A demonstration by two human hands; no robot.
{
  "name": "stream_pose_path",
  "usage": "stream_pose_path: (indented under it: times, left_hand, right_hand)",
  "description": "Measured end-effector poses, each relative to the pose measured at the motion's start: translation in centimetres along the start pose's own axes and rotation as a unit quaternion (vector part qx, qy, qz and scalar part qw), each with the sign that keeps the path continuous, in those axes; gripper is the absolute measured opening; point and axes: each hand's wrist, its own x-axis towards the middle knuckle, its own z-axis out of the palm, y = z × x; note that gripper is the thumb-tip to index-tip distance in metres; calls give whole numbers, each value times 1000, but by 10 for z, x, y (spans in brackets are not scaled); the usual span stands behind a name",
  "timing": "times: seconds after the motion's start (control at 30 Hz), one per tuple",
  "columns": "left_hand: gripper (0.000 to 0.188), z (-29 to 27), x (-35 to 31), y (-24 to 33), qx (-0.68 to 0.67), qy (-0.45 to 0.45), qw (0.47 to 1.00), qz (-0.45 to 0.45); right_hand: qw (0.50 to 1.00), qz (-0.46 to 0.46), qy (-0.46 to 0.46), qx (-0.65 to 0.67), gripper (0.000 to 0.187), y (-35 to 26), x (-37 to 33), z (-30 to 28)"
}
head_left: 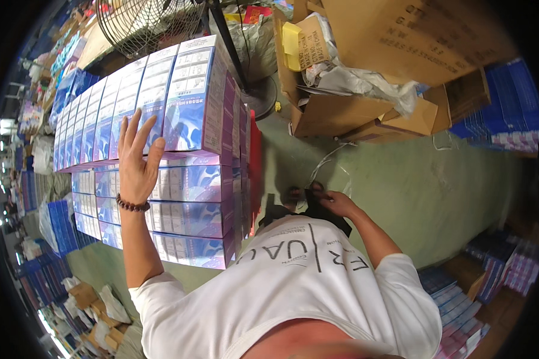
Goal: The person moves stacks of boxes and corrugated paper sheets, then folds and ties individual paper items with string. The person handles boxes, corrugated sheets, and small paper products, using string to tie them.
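Note:
My left hand (139, 161), with a dark bead bracelet (133, 205) on its wrist, reaches over a stack of blue, white and purple boxes (187, 122). Its fingers are spread and lie against the front of the top row, holding nothing. The boxes in that row stand side by side, with more layers (188, 216) of similar boxes beneath. My right hand (338, 204) is low in front of my body, beside my dark shorts (331, 218). Its fingers look curled in by the dark cloth, and what they hold, if anything, is hidden.
A wire-caged fan (147, 21) stands behind the stack, its round base (260, 99) on the green floor (401, 191). Large open cartons (335, 116) with crumpled plastic (359, 81) lie at the far right. More blue boxes (509, 99) are piled along the right side.

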Motion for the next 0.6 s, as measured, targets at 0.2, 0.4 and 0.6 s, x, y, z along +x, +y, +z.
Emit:
stream_pose_path:
  times: [0.2, 0.4, 0.6]
  left_hand:
    - [42, -1, -16, 3, 19, 4, 997, -79]
    - [47, 12, 2, 25, 54, -2, 980, -191]
    - [54, 34, 39, 38, 109, -79, 956, -261]
  right_hand:
    - [992, -88, -74, -57, 32, -61, 102, -61]
    - [968, -148, -174, -106, 27, -137, 200, -114]
    - [923, -137, -319, -165, 31, -143, 287, -117]
